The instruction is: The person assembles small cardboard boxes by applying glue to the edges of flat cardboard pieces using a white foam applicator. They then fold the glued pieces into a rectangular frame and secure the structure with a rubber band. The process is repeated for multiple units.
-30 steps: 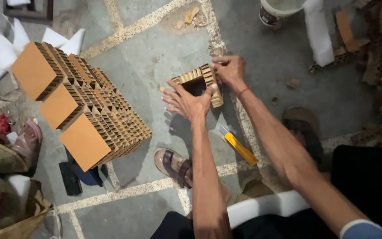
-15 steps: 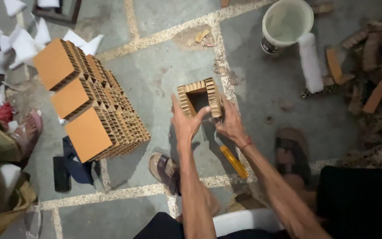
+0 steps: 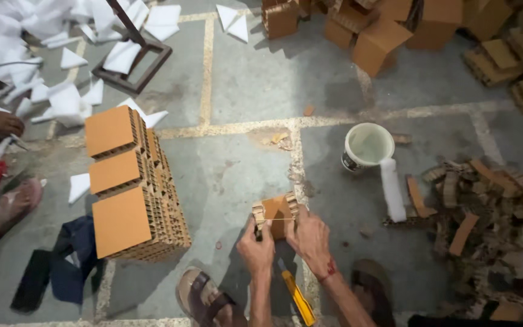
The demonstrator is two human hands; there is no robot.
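Both forearms rose from the bottom edge of the frame, just right of centre, and converged in the lower middle. The left hand [image 3: 256, 247] sat slightly left of centre, back of the hand toward the camera, fingers curled forward and its thumb lifted upward. The right hand [image 3: 311, 237] lay just beside it to the right, almost touching, knuckles up, fingers bent forward and down in a closed grasp. A red thread ringed the right wrist [image 3: 327, 270]. The right forearm slanted toward the lower right; the left forearm ran nearly straight down. Both arms were bare.
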